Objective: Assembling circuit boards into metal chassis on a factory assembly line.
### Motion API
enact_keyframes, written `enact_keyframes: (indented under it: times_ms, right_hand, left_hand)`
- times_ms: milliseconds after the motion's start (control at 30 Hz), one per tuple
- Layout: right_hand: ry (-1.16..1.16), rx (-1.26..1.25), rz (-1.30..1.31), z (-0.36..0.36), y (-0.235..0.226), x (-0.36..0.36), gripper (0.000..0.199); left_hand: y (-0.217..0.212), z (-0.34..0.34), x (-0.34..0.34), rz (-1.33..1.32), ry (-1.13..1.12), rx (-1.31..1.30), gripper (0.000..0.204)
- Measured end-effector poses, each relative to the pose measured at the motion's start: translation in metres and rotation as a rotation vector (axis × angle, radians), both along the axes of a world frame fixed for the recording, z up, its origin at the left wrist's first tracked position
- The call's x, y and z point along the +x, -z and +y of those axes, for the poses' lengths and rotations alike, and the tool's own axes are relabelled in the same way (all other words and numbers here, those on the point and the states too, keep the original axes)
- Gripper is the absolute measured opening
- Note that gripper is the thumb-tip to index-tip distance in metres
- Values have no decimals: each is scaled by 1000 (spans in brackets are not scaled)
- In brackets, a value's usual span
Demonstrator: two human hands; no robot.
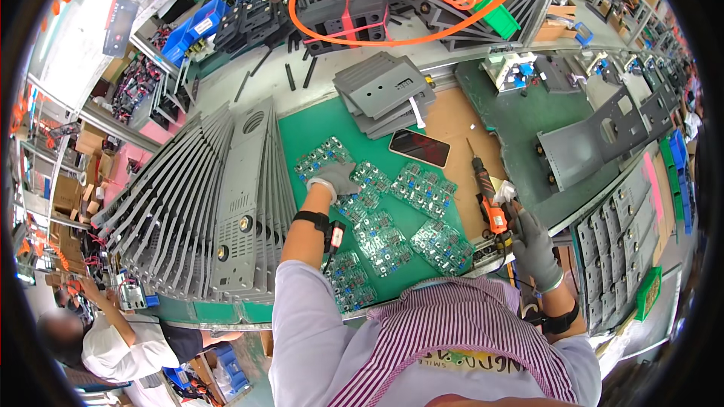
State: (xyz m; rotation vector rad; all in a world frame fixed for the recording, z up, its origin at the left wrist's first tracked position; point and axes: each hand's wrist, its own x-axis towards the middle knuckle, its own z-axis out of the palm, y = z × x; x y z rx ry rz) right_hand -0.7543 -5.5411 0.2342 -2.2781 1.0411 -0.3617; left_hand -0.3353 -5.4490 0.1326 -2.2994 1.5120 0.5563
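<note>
My left hand (334,178), in a grey glove, is over the green mat with its fingers bent down at the lower edge of a green circuit board (323,157); its fingertips are partly hidden. More circuit boards (381,243) lie to its right and below, some overlapping. My right hand (535,250), also gloved, is at the bench edge with its fingers stretched out. Just left of its fingertips lies an orange and black electric screwdriver (492,211), its bit pointing away from me. A crumpled white piece (503,190) rests by the tool.
A fanned row of grey metal panels (249,218) stands at the left. Beyond the boards are a phone (420,148) and stacked grey plates (381,90). An orange air hose (422,43) loops overhead. At lower left another person (128,347) works.
</note>
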Motion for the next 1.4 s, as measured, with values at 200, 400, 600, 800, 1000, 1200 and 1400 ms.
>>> enact_keyframes:
  times_ms: [200, 400, 600, 800, 1000, 1200, 1400]
  right_hand:
    - [-24, -4, -20, -1, 5, 17, 29]
    - [3, 82, -44, -2, 4, 25, 26]
    - [58, 136, -63, -1, 2, 26, 25]
    - [-46, 63, -136, -2, -5, 27, 28]
    - [-184, -112, -82, -3, -21, 36, 36]
    - [-341, -427, -73, 2, -40, 55, 38]
    - [-393, -699, 58, 11, -48, 64, 34]
  left_hand:
    - [-4, -18, 67, 38, -508, -260, 63]
    - [21, -6, 82, -121, -539, -118, 73]
    - [1, -14, 84, -88, -634, -127, 75]
    - [-25, -8, 60, 212, -1024, -962, 57]
    - [-42, 0, -22, 1218, -987, -1452, 43]
    - [-101, 8, -130, 1036, -868, -1593, 54]
    - [-128, 26, -179, 1147, -560, -1745, 42]
